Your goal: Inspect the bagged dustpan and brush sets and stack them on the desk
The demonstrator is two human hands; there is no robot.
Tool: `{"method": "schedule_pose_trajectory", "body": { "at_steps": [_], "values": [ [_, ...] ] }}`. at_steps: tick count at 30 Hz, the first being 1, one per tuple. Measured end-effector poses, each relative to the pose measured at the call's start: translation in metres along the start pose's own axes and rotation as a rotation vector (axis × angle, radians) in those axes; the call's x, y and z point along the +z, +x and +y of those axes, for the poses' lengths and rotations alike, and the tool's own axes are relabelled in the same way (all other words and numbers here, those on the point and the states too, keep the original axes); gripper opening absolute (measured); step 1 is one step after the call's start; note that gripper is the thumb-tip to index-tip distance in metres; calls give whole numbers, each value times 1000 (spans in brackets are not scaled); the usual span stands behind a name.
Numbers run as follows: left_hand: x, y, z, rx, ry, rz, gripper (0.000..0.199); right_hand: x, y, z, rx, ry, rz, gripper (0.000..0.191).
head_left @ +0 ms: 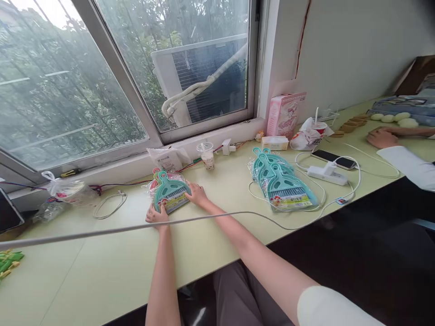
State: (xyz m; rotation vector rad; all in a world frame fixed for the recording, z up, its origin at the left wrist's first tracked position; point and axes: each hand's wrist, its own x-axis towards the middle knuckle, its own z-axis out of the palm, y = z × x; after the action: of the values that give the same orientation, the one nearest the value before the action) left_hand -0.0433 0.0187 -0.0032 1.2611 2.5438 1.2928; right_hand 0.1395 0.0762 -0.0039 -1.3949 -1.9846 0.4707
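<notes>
A small teal dustpan and brush set [172, 189] in clear wrap lies on the table in front of the window, on top of at least one more set with a pink edge showing. My left hand [157, 214] grips its near left corner, thumb on top. On its right side, my right hand [197, 194] holds the edge with the fingers against it. Further right rests an overlapping pile of several wrapped teal dustpan sets [287, 185], apart from both hands.
A grey cable [112, 230] crosses in front of my forearms. Behind stand a drink cup [206, 156], a white packet [169, 159] and a pink box [284, 113]. At right lie a power strip [326, 174], a phone [333, 159] and another person's hand [382, 137].
</notes>
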Motion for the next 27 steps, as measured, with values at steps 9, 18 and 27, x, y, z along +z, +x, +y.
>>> {"method": "schedule_pose_trajectory", "body": {
  "at_steps": [9,18,27],
  "values": [
    [-36,-59,17,286,-36,331,60,-61,-140,-16,-402,-86,157,55],
    [-38,-108,26,832,-95,183,29,-280,-204,135,349,-409,701,38],
    [-4,-141,72,1304,7,144,34,-312,-215,228,652,-314,393,31]
  ]
}}
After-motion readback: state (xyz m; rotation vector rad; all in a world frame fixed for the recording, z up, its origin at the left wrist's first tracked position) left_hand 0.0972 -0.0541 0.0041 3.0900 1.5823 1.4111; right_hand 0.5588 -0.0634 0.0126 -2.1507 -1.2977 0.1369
